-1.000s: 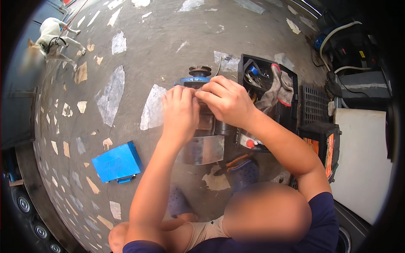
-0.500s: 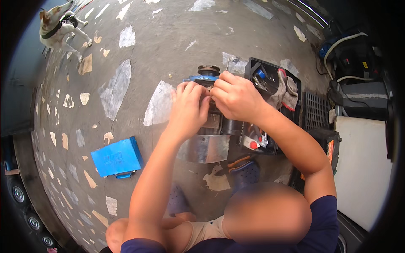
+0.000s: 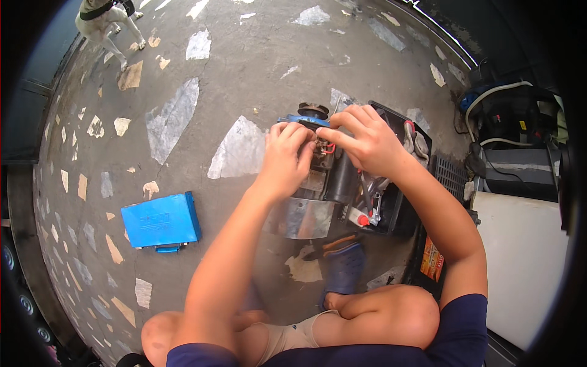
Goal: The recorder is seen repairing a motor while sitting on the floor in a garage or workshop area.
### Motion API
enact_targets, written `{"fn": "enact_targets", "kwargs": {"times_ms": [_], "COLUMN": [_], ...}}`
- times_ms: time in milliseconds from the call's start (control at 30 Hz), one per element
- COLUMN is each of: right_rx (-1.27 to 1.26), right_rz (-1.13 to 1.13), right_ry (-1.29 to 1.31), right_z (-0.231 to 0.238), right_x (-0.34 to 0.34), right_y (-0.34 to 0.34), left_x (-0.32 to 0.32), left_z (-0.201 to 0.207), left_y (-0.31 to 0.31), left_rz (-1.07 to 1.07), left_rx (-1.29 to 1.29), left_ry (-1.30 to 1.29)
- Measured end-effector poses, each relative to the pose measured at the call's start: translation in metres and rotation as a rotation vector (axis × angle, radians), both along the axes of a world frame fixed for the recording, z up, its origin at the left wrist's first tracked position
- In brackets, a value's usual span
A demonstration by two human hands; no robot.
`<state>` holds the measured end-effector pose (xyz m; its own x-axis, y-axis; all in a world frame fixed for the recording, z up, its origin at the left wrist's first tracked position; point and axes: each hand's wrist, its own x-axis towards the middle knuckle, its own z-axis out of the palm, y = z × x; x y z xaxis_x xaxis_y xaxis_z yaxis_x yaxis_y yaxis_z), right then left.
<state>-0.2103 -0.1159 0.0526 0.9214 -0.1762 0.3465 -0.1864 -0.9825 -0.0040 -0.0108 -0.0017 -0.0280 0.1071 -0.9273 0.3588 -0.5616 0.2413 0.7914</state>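
Both hands work close together over a small machine with a blue body (image 3: 298,120), a black pulley-like wheel (image 3: 313,111) at its far end and a black cylinder (image 3: 340,182) along its right side. My left hand (image 3: 286,154) has its fingers curled inward on the machine's left side, tips close together; what they pinch is hidden. From the right, my right hand (image 3: 374,139) reaches in with bent fingers, its thumb and fingertips at the machine. A red wire (image 3: 331,148) shows just below those fingertips. A shiny metal plate (image 3: 306,218) lies at the machine's near end.
A black tool tray (image 3: 397,211) with wrenches, a red-capped item and grey gloves (image 3: 416,144) lies right of the machine. A blue case (image 3: 161,221) lies on the floor at left. A dog (image 3: 101,24) stands far left; a white panel (image 3: 520,257) is at right.
The view has shifted slightly, and the dog sits higher in it. My right hand has opened a little away from my left; the red wire now shows between them.
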Motion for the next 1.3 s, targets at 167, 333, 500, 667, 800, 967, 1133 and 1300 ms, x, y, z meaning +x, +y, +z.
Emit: {"fn": "enact_targets", "kwargs": {"times_ms": [167, 333, 500, 667, 800, 967, 1133, 1300], "right_rx": [-0.034, -0.105, -0.129, -0.128, -0.005, 0.407, 1.120, 0.654], "right_rz": [0.122, 0.181, 0.175, 0.213, 0.096, -0.457, -1.106, -0.556], "right_ry": [-0.012, 0.010, 0.022, 0.017, 0.050, 0.099, 0.085, 0.175], "right_z": [0.005, 0.002, 0.002, -0.006, -0.005, -0.009, 0.003, 0.018], "right_x": [0.013, 0.019, 0.024, 0.023, 0.028, 0.048, 0.073, 0.031], "right_y": [-0.004, -0.009, -0.007, -0.008, 0.005, 0.034, 0.031, 0.033], "left_x": [0.011, 0.013, 0.015, 0.014, 0.010, -0.004, -0.009, -0.005], "left_z": [0.002, 0.008, 0.009, 0.007, 0.002, -0.006, -0.017, -0.016], "left_y": [-0.002, -0.003, -0.002, 0.001, 0.003, 0.008, 0.007, 0.003], "left_rz": [-0.063, -0.099, -0.106, -0.082, -0.048, 0.051, 0.117, 0.068], "left_rx": [0.053, 0.128, 0.149, 0.123, 0.102, -0.095, -0.162, -0.152], "left_ry": [-0.005, 0.031, 0.053, 0.068, 0.069, 0.120, 0.237, 0.201]}}
